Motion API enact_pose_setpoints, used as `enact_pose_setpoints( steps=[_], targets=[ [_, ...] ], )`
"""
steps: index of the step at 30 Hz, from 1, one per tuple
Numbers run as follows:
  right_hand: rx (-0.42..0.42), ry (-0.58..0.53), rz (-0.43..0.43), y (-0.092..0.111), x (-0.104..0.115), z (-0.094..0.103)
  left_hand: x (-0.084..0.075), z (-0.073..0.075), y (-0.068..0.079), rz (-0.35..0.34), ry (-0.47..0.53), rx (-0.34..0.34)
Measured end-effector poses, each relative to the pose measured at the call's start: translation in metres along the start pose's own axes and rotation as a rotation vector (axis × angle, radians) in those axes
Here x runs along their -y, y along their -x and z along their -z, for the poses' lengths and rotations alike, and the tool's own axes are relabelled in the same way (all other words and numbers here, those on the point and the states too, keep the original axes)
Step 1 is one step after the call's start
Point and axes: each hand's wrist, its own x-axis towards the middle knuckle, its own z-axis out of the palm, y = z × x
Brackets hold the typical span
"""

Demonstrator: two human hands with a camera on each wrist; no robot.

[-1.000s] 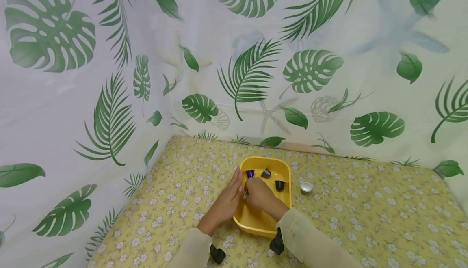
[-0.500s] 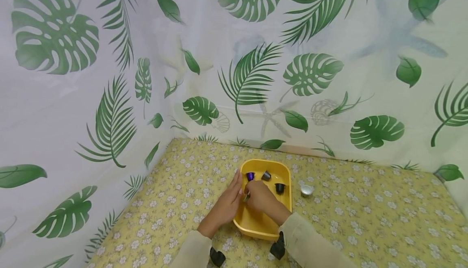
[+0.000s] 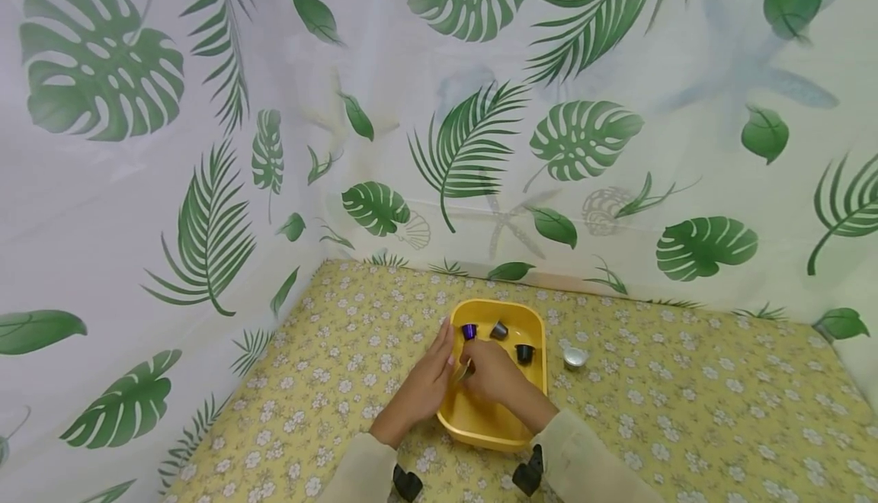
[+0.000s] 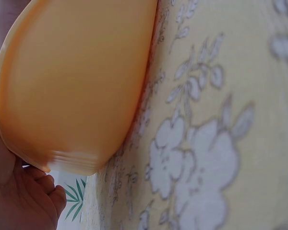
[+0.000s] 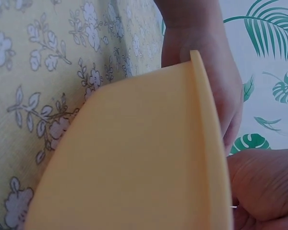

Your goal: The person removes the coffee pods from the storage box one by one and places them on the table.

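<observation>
A yellow plastic tray stands on the flowered cloth in the head view. My left hand lies along its left side, fingers pointing forward and fairly straight against the wall. Inside the tray, my right hand pinches a small tan-and-dark coffee capsule, mostly hidden by the fingers. Beyond that hand lie a purple capsule, a grey capsule and a black capsule. In the wrist views the tray's outer wall hides most of the work.
A silver-topped capsule sits on the flowered cloth to the tray's right. Leaf-printed white sheets hang behind and to the left.
The pinched capsule has turned in my right fingers and shows more of its tan side. My right hand has shifted slightly; my left hand stays against the tray.
</observation>
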Motion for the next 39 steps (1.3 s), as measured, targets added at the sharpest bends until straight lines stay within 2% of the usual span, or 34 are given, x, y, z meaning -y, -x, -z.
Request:
enact_pose_setpoints(
  steps=[7, 13, 27, 39],
  targets=[
    [-0.016, -0.001, 0.008, 0.005, 0.001, 0.003, 0.001, 0.0, 0.0, 0.015, 0.011, -0.01],
    [-0.061, -0.01, 0.051, 0.012, 0.003, 0.005, 0.002, 0.0, 0.0, 0.006, 0.01, -0.016],
    [-0.143, -0.066, 0.081, 0.031, 0.005, 0.013, -0.001, -0.001, 0.002, -0.002, 0.013, -0.007],
    [-0.149, -0.137, 0.018, 0.042, 0.002, 0.015, -0.001, -0.001, 0.001, 0.015, 0.004, 0.002]
  ],
)
